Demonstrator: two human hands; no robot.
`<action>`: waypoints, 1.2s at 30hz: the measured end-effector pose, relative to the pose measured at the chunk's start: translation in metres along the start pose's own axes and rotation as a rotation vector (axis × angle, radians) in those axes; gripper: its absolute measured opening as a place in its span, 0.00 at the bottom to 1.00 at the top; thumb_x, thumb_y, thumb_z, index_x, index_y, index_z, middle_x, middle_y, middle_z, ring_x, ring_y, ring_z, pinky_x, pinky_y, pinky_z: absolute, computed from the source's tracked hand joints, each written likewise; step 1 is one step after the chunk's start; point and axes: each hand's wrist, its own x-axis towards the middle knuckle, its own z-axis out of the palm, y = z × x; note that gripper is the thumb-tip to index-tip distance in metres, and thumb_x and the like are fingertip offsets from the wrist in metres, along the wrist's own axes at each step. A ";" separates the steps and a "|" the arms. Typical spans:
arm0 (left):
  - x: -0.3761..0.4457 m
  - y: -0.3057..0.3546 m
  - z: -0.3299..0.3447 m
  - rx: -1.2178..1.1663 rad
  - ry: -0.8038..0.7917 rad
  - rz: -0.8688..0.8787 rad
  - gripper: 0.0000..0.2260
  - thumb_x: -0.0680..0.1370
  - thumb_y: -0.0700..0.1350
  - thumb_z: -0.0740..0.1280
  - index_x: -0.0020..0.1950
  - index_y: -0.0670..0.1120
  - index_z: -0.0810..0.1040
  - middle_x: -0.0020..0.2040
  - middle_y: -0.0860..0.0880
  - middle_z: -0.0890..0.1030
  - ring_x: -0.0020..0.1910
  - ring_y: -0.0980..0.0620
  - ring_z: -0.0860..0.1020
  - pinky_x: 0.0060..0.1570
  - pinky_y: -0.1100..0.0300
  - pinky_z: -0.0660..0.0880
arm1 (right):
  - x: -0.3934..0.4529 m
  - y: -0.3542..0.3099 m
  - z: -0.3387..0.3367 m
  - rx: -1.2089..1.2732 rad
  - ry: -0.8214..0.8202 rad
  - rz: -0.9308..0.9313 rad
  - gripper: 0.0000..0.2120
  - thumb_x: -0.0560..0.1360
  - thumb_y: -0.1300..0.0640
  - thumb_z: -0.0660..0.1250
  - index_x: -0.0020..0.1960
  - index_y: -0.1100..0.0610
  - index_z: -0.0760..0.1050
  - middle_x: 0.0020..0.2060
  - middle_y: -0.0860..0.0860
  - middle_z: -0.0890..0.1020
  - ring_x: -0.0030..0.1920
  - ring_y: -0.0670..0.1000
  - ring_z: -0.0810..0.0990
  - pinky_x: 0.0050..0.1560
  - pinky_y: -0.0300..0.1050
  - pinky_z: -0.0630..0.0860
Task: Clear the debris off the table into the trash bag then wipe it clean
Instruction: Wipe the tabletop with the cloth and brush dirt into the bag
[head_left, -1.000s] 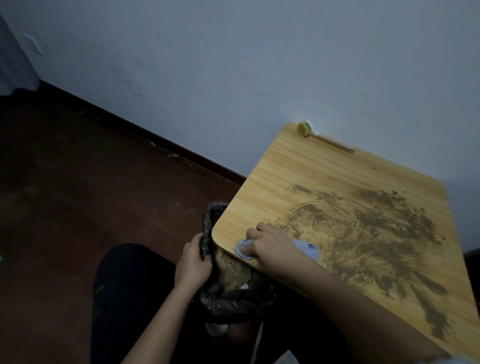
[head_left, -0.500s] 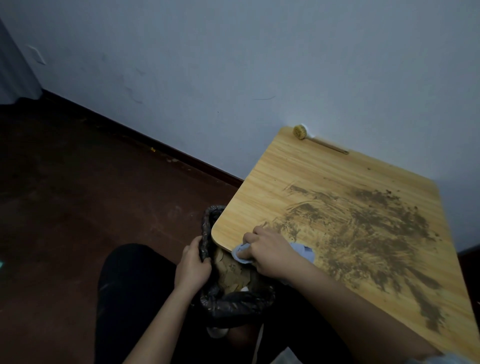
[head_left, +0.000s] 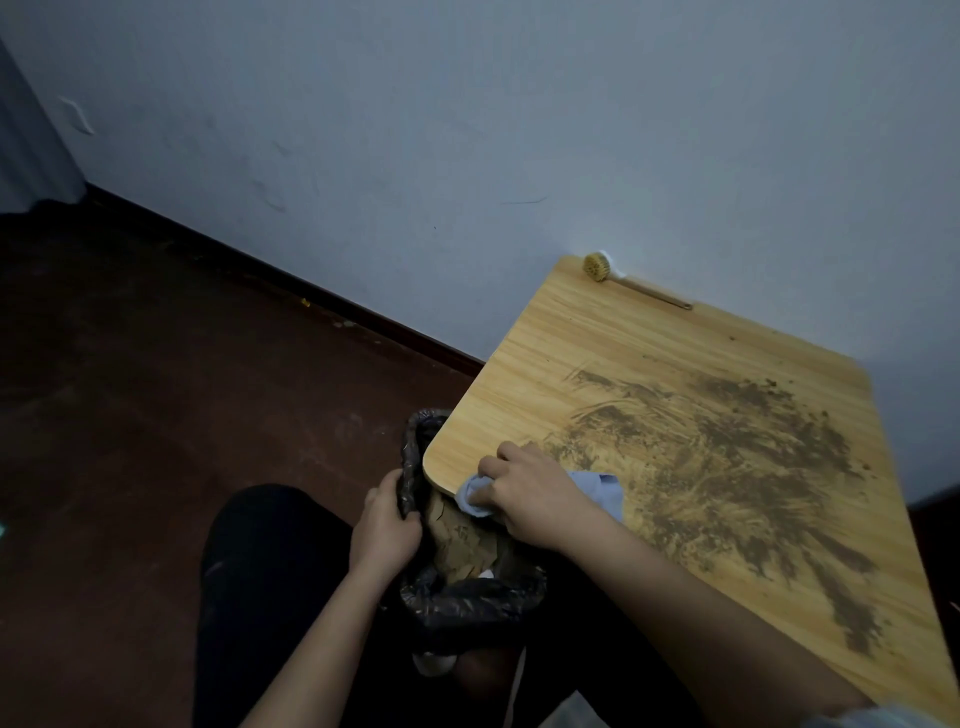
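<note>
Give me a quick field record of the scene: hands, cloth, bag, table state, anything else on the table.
left hand: grips the rim of the bag, holding it open below the table's near corner
right hand: presses the cloth on the table at its near edge, above the bag
bag contents: brown debris visible inside
dirt: smeared across the middle and right of the table, not yet cleared
brush: lies at the far edge by the wall, untouched

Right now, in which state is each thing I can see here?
table: smeared with brown dirt, not clean
trash bag: open, debris inside, below the table corner
blue cloth: crumpled at the table edge
left hand: grips the bag rim
right hand: holds the cloth
brush: lying unused by the wall
</note>
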 end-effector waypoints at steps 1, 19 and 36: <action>0.001 0.000 0.000 -0.003 0.002 0.001 0.25 0.77 0.41 0.63 0.73 0.52 0.64 0.65 0.46 0.70 0.58 0.45 0.75 0.48 0.58 0.70 | 0.000 0.000 0.000 0.010 0.010 0.006 0.13 0.80 0.61 0.58 0.59 0.52 0.77 0.54 0.51 0.74 0.53 0.55 0.67 0.43 0.47 0.58; 0.045 0.013 -0.022 0.086 0.093 -0.067 0.25 0.77 0.40 0.61 0.73 0.50 0.62 0.64 0.42 0.69 0.58 0.36 0.74 0.53 0.51 0.70 | 0.044 0.045 -0.013 0.176 0.109 0.211 0.15 0.79 0.61 0.59 0.60 0.47 0.77 0.58 0.50 0.75 0.54 0.55 0.70 0.49 0.48 0.68; 0.151 0.052 -0.087 0.195 0.258 -0.074 0.25 0.78 0.42 0.61 0.74 0.48 0.61 0.64 0.40 0.67 0.55 0.34 0.74 0.54 0.48 0.72 | 0.128 0.095 -0.017 0.206 0.140 0.325 0.14 0.77 0.60 0.60 0.56 0.49 0.79 0.53 0.50 0.76 0.53 0.55 0.71 0.45 0.46 0.67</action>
